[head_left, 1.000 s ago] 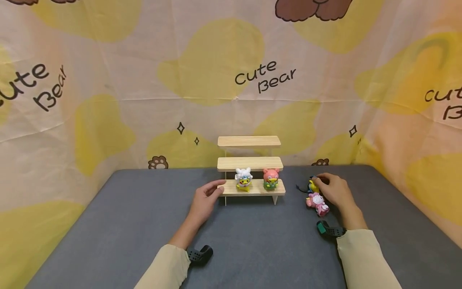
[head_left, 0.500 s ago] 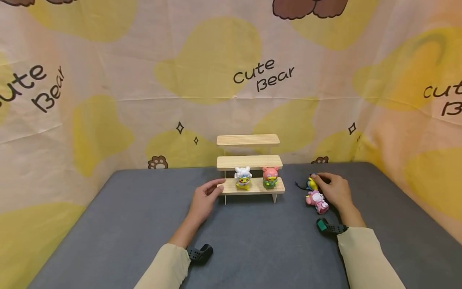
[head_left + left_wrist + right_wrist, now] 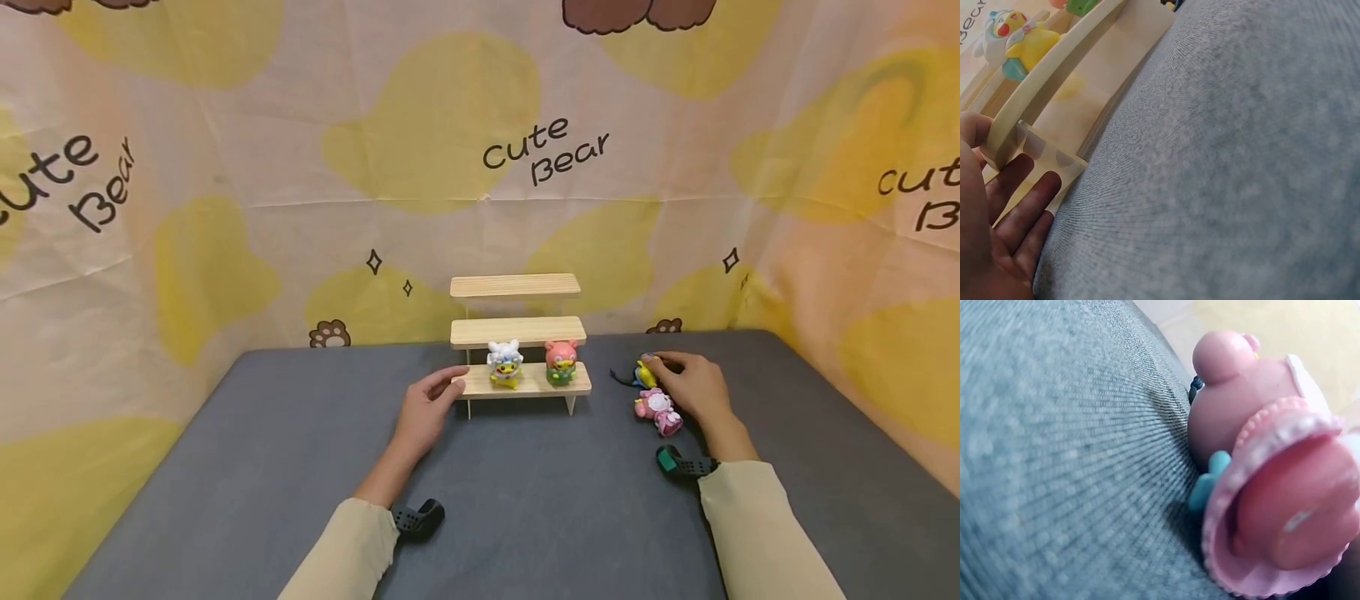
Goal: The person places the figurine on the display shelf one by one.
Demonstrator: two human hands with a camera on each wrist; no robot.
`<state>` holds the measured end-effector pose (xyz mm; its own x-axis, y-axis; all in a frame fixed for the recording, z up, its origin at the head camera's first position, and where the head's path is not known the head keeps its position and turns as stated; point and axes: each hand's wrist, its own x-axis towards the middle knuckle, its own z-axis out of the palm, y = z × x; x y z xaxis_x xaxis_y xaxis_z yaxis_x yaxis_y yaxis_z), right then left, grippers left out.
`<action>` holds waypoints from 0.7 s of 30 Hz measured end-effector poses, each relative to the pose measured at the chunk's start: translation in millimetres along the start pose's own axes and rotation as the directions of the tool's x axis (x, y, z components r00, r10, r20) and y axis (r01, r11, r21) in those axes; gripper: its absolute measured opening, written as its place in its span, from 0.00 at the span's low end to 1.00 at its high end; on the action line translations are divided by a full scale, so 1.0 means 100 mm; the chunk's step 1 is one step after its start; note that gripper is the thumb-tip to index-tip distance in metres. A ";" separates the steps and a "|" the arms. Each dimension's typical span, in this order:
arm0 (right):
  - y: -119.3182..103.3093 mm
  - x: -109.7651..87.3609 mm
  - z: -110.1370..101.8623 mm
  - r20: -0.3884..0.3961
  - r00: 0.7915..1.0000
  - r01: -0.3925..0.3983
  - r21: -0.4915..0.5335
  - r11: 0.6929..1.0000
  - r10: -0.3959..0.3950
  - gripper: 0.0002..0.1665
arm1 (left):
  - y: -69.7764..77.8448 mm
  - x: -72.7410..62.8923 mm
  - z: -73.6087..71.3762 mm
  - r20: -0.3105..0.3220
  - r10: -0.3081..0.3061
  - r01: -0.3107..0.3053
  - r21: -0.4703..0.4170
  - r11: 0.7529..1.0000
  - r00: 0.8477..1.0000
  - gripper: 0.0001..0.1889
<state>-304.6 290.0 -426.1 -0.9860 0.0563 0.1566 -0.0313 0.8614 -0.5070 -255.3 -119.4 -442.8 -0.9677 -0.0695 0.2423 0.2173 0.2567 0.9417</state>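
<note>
My left hand (image 3: 422, 414) holds the left end of the lowest board of a three-tier wooden display shelf (image 3: 530, 381). In the left wrist view the thumb lies against the board and the other fingers reach beside its clear leg. A yellow figurine in a white hood (image 3: 505, 367) and a pink-headed figurine with a green body (image 3: 561, 363) stand on that board. Over on the right, my right hand (image 3: 695, 389) pinches a yellow and blue figurine (image 3: 645, 374) with a dark tail, partly hidden by the fingers. Nearer me lies a pink figurine in a frilled dress (image 3: 658, 411), large in the right wrist view.
Above the two standing figurines are the middle board (image 3: 517, 331) and the top board (image 3: 515, 285). Grey cloth covers the table (image 3: 517, 508). A printed fabric backdrop (image 3: 420, 125) rises behind and along both sides.
The scene sits slightly higher in the head view. Both hands stay nearly in place, with the right fingertips still at the yellow and blue figurine and the left hand still at the shelf.
</note>
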 end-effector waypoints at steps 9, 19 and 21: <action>0.00 0.00 -0.01 0.000 1.000 0.021 0.050 0.999 -0.021 0.44 | 0.01 0.00 0.00 0.008 0.000 0.000 0.019 1.000 1.000 0.13; 0.05 0.01 0.06 -0.188 0.981 0.083 0.151 0.985 -0.053 0.34 | 0.02 -0.01 0.00 0.006 0.002 -0.002 0.010 1.000 1.000 0.13; 0.05 0.01 0.07 -0.213 0.975 0.103 0.157 0.982 -0.068 0.32 | 0.01 -0.01 0.00 0.007 0.003 -0.003 0.016 1.000 1.000 0.13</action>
<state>-306.6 291.2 -434.5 -0.9242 0.1037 0.3677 -0.1580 0.7724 -0.6151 -254.3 -118.7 -441.9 -0.9678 -0.0623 0.2437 0.2185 0.2719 0.9372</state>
